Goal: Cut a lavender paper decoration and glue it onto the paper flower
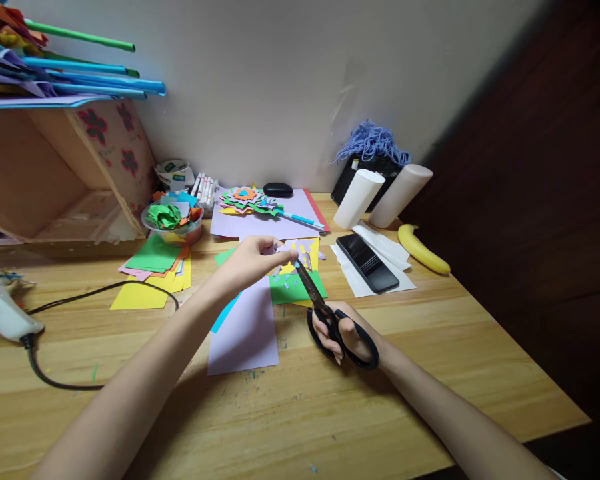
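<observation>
My left hand [253,261] pinches a small lilac paper piece [285,249] above the wooden table [330,413]. My right hand [343,333] grips black scissors [325,317] by the handles, and the blade tips meet the lilac piece at my left fingertips. Under the hands lie a lilac sheet [245,333], a green sheet [293,288] dotted with tiny paper scraps, a yellow sheet [310,250] and a blue strip [225,315].
A glue gun [5,313] with a black cord lies at the left. Coloured sheets [155,270], a bowl of scraps [173,220], cut paper shapes [245,199], a phone [367,262], two paper rolls [380,195] and a banana [423,249] sit behind.
</observation>
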Motion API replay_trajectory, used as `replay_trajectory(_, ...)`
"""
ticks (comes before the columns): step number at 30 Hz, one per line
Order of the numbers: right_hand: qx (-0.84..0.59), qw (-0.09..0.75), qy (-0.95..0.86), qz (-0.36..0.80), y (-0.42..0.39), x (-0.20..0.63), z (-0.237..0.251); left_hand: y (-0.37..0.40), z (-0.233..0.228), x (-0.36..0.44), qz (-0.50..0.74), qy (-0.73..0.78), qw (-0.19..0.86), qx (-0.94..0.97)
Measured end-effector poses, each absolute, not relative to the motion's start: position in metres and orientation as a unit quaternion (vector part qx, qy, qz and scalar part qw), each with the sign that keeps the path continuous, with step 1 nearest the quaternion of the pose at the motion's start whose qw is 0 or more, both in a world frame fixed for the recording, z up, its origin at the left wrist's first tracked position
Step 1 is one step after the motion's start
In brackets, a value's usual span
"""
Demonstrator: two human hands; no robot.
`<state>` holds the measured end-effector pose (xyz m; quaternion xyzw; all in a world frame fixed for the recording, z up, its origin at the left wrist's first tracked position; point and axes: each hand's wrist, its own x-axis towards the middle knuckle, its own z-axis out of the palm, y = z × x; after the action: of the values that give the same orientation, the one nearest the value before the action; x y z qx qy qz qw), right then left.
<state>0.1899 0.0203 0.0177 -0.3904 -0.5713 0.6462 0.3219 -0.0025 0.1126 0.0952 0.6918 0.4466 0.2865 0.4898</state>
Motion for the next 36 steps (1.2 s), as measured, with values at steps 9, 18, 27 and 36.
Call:
replay_trajectory(9,-0.408,0.321,-0.538,0.664,0.020,0.187,0.024,0.114,0.094,-0.003,0.282,0.446,0.507,0.681)
replay_trajectory(18,-0.402,0.321,-0.542,0.665,0.020,0.188,0.019,0.115,0.092,-0.002,0.287,0.433,0.540,0.663)
replay_trajectory(27,-0.621,0.426,-0.580,0.311,0.055,0.241,0.037,0.122,0.099,-0.010,0.404,0.513,0.441,0.616)
replay_trajectory(36,-0.855,0.203,-0.476,0.047,0.096,0.292,0.021,0.116,0.107,-0.006,0.394,0.495,0.483,0.606)
